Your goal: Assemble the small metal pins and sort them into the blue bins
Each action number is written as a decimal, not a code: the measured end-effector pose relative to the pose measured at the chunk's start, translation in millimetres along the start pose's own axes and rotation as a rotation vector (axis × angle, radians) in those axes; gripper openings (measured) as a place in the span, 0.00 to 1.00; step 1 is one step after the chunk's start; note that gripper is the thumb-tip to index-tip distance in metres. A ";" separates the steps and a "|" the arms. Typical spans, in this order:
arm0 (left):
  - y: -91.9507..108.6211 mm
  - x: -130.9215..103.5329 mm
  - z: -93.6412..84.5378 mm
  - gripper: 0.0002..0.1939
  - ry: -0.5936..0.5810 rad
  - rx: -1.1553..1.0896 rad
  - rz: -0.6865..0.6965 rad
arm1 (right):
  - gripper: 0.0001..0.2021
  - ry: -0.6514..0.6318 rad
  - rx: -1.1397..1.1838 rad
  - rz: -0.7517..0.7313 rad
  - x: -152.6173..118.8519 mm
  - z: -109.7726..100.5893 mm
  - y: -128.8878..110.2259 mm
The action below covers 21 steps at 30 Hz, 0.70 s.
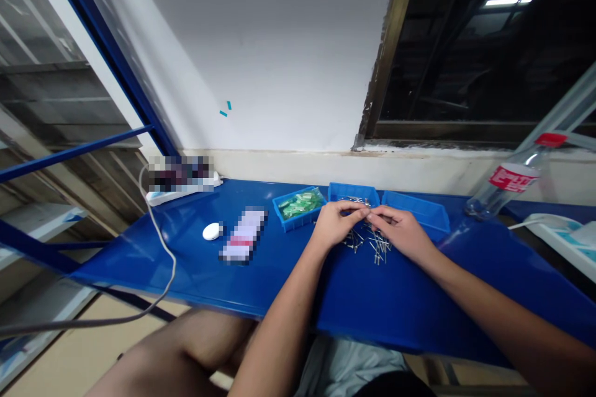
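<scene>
My left hand [336,222] and my right hand [404,234] meet fingertip to fingertip above the blue table [354,298]. Both are closed in a pinch; whatever is between the fingers is too small and covered to make out. Below them lie loose thin metal pins [379,247] that look like blind rivets, in a scattered pile. Just behind my left hand stands a blue bin [352,189] with more such pins, partly hidden by my fingers. Another blue bin [421,206] sits behind my right hand. To the left, a third blue bin [298,223] holds green pieces [300,203] in clear plastic.
A blurred-out phone-like object [244,236] and a white round object [212,231] lie on the left. A power strip [186,189] with a grey cable [173,260] is behind them. A red-capped plastic bottle [512,180] leans at the right, near a white device [559,239].
</scene>
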State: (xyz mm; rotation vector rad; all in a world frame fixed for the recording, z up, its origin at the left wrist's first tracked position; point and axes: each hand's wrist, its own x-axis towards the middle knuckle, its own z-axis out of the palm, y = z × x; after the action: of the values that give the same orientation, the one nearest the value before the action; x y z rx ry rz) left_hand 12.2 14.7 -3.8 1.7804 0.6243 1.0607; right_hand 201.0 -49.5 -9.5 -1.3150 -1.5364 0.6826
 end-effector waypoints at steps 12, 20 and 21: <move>7.8 5.0 -4.9 0.25 0.352 -0.070 -0.087 | 0.20 -0.007 -0.269 -0.103 6.5 5.7 8.5; 8.3 3.6 -2.9 0.25 0.351 -0.049 -0.077 | 0.13 -0.373 -0.488 -0.588 -3.7 17.9 -3.6; 8.4 3.3 -2.4 0.25 0.344 -0.044 -0.079 | 0.13 -0.377 -0.493 -0.588 -3.8 18.3 -3.3</move>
State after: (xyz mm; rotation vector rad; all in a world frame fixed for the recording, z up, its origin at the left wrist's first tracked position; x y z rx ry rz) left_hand 11.4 14.8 5.5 1.5339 0.8644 1.3277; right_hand 182.8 -50.9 -14.7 -1.0085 -2.3734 0.1757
